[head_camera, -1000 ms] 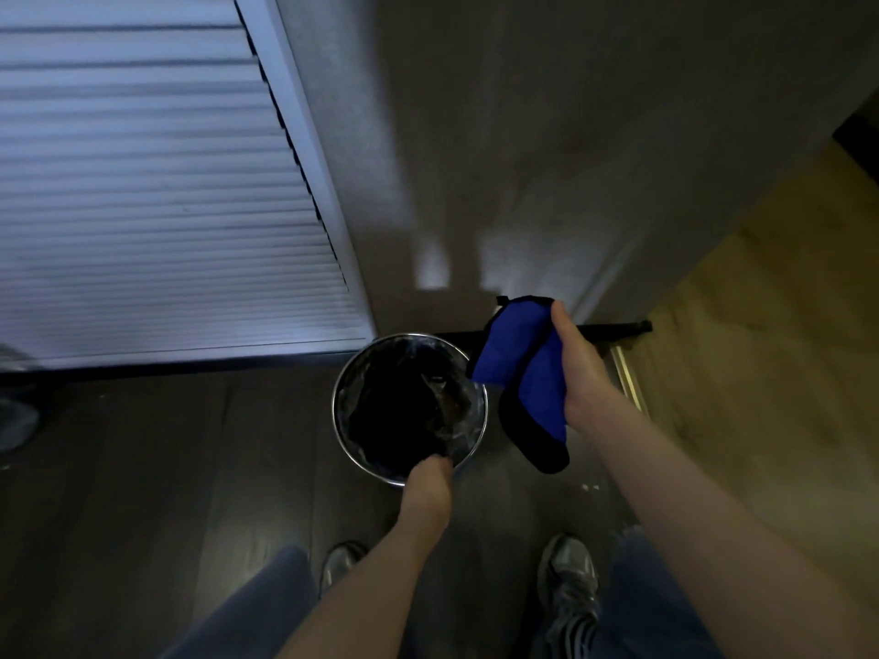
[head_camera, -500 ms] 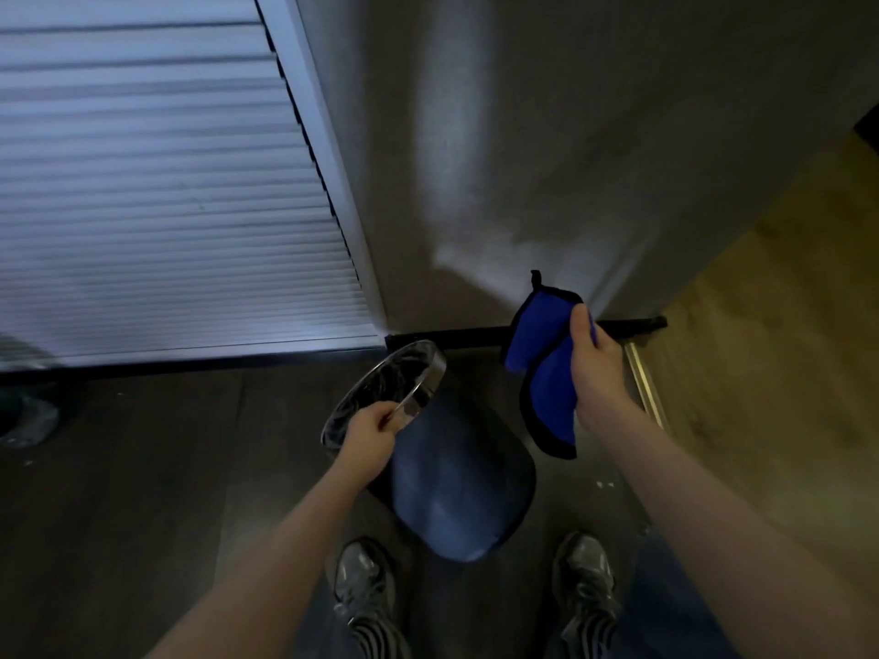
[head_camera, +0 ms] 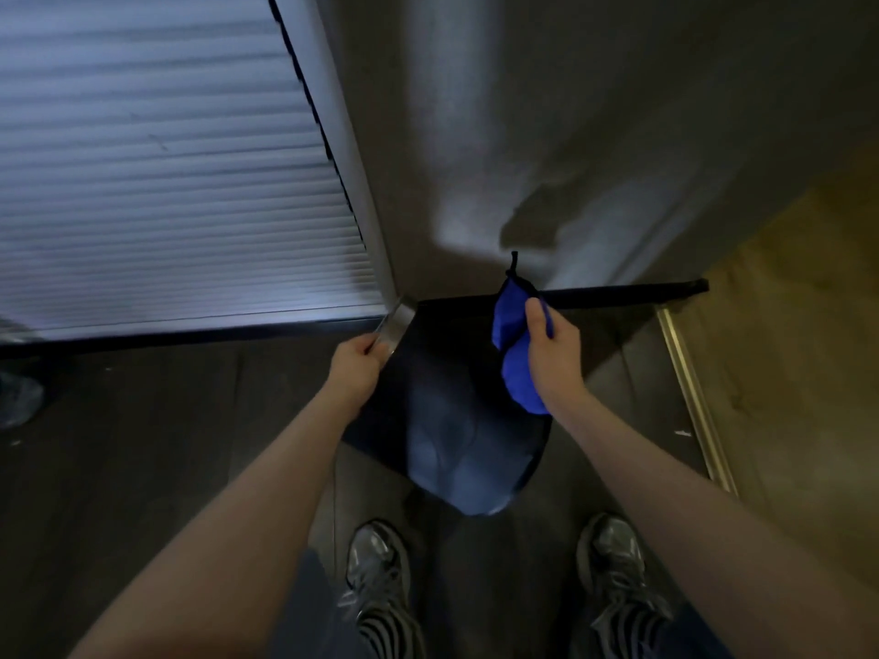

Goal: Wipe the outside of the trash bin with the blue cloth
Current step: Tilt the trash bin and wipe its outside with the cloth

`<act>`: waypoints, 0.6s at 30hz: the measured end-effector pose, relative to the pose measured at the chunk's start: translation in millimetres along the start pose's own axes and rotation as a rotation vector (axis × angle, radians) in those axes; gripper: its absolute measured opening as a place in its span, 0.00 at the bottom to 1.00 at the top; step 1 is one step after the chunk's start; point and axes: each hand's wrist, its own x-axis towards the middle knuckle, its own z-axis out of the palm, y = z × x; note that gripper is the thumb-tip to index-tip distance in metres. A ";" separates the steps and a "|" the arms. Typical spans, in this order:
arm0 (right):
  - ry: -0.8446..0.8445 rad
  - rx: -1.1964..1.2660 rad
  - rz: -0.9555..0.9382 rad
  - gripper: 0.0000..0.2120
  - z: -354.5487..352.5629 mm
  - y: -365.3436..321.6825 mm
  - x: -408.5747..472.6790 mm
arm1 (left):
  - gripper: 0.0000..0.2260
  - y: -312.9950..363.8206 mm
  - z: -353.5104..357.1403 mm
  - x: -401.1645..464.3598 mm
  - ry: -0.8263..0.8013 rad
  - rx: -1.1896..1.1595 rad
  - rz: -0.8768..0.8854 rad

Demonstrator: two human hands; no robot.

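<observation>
Above the floor [head_camera: 142,468], left hand [head_camera: 354,368] gripped the tilted bin [head_camera: 447,430] by its rim; right hand [head_camera: 554,356] clutched the cloth [head_camera: 516,368].

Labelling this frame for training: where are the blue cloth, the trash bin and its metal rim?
blue cloth [head_camera: 518,373], head view, lower fold.
trash bin [head_camera: 452,439], head view, dark side wall.
metal rim [head_camera: 397,323], head view, shiny band.

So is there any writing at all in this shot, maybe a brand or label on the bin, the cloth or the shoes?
None can be read.
Trash bin: dark side, no label visible.
Blue cloth, in the right hand: plain, no tag text.
Shoes: any marking too dim and blurred to read.
Left hand grips the bin's rim.
</observation>
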 end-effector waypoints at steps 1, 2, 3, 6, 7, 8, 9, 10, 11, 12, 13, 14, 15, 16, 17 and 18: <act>-0.013 -0.016 -0.006 0.13 3.8 5.2 5.3 | 0.11 -1.2 0.0 4.1 0.011 -0.025 -0.014; -0.028 -0.029 -0.005 0.11 7.5 10.7 10.2 | 0.12 -2.2 0.0 7.8 0.021 -0.036 -0.026; -0.046 -0.035 0.000 0.11 10.7 16.4 14.8 | 0.11 -3.0 0.1 10.7 0.029 -0.029 -0.030; -0.092 -0.081 0.034 0.17 22.3 30.9 26.1 | 0.11 -5.5 -0.7 17.7 0.045 0.010 0.000; -0.117 -0.122 0.049 0.19 26.0 36.0 29.3 | 0.11 -6.3 -0.5 18.6 0.046 0.007 0.010; -0.159 -0.167 0.065 0.20 30.1 40.4 31.6 | 0.10 -7.0 -0.2 19.2 0.042 -0.001 0.018; -0.221 -0.204 0.077 0.20 35.0 44.2 32.6 | 0.10 -7.2 0.5 19.2 0.034 -0.010 0.024; -0.296 -0.251 0.078 0.20 40.1 48.9 32.2 | 0.10 -7.2 1.3 19.2 0.022 -0.019 0.026; -0.375 -0.351 0.051 0.20 44.7 53.2 31.0 | 0.09 -6.8 2.5 18.8 0.009 -0.024 0.027; -0.438 -0.489 -0.001 0.20 49.1 56.3 28.7 | 0.08 -6.0 4.0 18.5 -0.002 -0.027 0.033; -0.471 -0.605 -0.049 0.20 52.5 58.2 27.1 | 0.08 -5.2 5.2 18.2 -0.007 -0.033 0.041; -0.472 -0.669 -0.089 0.21 55.6 58.8 26.1 | 0.08 -4.7 6.2 18.3 -0.005 -0.044 0.046; -0.464 -0.679 -0.094 0.21 58.2 57.6 25.5 | 0.08 -4.6 6.5 18.4 0.004 -0.053 0.044; -0.456 -0.679 -0.091 0.21 60.7 56.2 25.5 | 0.07 -4.6 7.0 18.1 0.013 -0.064 0.035; -0.459 -0.701 -0.093 0.21 63.1 55.7 26.2 | 0.07 -5.0 7.4 17.5 0.021 -0.067 0.027; -0.465 -0.744 -0.096 0.21 66.3 53.9 27.0 | 0.07 -5.1 7.5 17.0 0.027 -0.066 0.024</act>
